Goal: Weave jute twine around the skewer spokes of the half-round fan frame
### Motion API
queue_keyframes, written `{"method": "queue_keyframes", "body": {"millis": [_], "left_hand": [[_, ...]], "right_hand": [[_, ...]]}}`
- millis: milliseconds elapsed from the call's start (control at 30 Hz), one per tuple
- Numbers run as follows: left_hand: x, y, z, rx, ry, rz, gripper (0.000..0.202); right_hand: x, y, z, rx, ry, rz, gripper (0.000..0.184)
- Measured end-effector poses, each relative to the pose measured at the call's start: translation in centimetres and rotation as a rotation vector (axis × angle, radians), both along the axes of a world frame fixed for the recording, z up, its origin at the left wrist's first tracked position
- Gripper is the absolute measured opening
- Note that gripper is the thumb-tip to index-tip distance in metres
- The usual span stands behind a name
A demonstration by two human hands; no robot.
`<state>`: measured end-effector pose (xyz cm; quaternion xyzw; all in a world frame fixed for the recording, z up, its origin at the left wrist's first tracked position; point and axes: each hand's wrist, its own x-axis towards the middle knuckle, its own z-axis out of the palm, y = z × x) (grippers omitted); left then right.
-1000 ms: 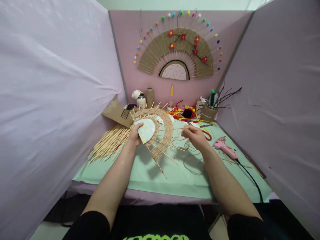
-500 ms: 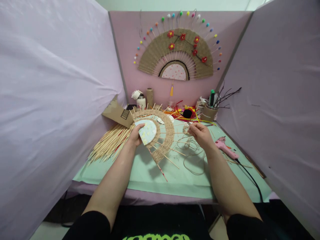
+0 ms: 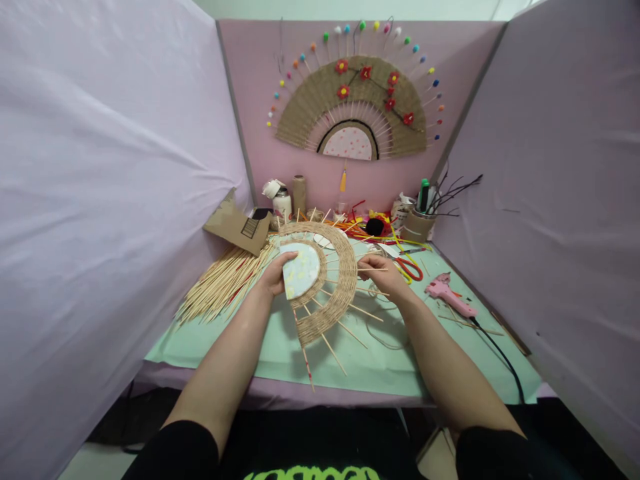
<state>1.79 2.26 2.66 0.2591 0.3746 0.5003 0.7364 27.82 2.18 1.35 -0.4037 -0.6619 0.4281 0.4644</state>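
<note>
My left hand (image 3: 275,275) grips a half-round woven fan (image 3: 347,267) at its pale blue, yellow-flecked centre piece (image 3: 301,270), thumb on the front and fingers behind. Thin wooden sticks radiate from the centre through a broad band of brown twine, their tips poking out past it. The fan is held up above the table, its straight side turned to the left. At the band's right edge, among the stick ends, my right hand (image 3: 379,272) has its fingers pinched on the twine; the strand itself is hardly visible there. Loose loops of twine (image 3: 387,337) lie beneath that hand.
Bamboo sticks (image 3: 220,283) are heaped at left beside torn cardboard (image 3: 240,227). A pink glue gun (image 3: 450,295) with a black cord lies right, near red-handled scissors (image 3: 409,269). Behind are a bottle (image 3: 283,203) and a pot of twigs (image 3: 419,225); a finished fan (image 3: 310,107) hangs above.
My right hand has come left from beyond the stick tips to the band's edge. The fan has turned clockwise and shifted slightly right in my left hand. The scissors have come into sight.
</note>
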Motion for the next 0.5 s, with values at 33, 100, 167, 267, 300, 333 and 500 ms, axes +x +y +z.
{"method": "queue_keyframes", "body": {"millis": [33, 100, 167, 267, 300, 333, 500], "left_hand": [[-0.1, 0.1, 0.0, 0.001, -0.009, 0.006, 0.038], [-0.3, 0.2, 0.0, 0.000, -0.019, 0.015, 0.039], [-0.4, 0.3, 0.0, -0.006, -0.019, 0.018, 0.038], [-0.5, 0.3, 0.0, 0.001, -0.029, 0.019, 0.036], [-0.5, 0.3, 0.0, 0.009, -0.032, 0.019, 0.036], [-0.6, 0.3, -0.1, 0.017, -0.031, 0.021, 0.036], [-0.7, 0.6, -0.5, 0.110, 0.031, 0.071, 0.030]], "right_hand": [[0.1, -0.1, 0.2, 0.005, 0.000, -0.004, 0.024], [0.3, -0.2, 0.6, 0.009, 0.010, -0.001, 0.023], [0.5, -0.2, 0.8, 0.005, 0.035, 0.008, 0.024], [0.9, 0.1, 0.7, 0.001, 0.068, 0.006, 0.025], [0.9, 0.2, 0.6, -0.003, 0.076, 0.000, 0.026], [1.0, 0.3, 0.5, -0.008, 0.085, -0.006, 0.026], [1.3, 0.6, 0.2, -0.001, 0.104, -0.036, 0.030]]}}
